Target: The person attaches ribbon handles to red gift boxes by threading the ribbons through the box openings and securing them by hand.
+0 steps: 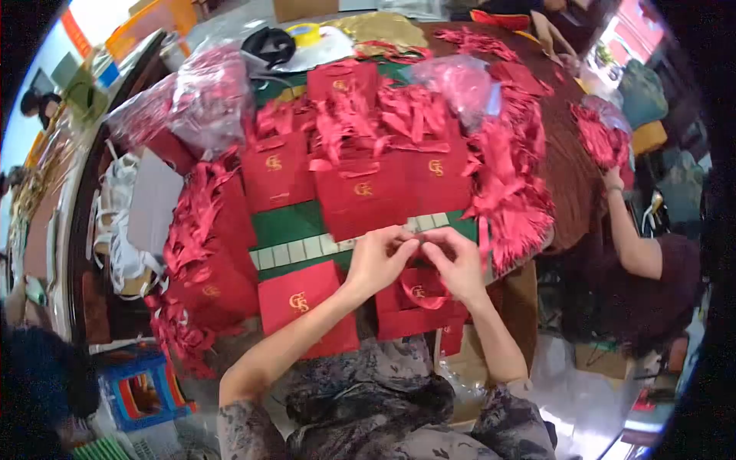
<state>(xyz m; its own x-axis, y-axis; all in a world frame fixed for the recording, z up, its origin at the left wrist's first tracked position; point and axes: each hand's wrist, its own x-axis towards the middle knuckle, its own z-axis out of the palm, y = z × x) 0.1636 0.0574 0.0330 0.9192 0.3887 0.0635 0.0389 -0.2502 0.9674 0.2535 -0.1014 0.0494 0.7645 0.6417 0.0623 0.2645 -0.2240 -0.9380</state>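
Note:
My left hand (377, 261) and my right hand (454, 262) meet at the fingertips, both pinched closed. What lies between the fingers is too small to make out. Just below them is a red paper bag (395, 313) with a gold logo and a red ribbon handle. Another red bag (316, 310), without visible ribbon, lies flat under my left forearm. Beyond my hands, red bags with ribbon handles (360, 201) stand in a group on the green surface (287, 224), near a strip of pale squares (295, 252).
Piles of red ribbon bags lie left (211, 287) and right (510, 192). Plastic-wrapped bundles (207, 96) and a yellow tape roll (303, 34) are farther back. A co-worker's arm (632, 238) reaches toward red ribbons at the right.

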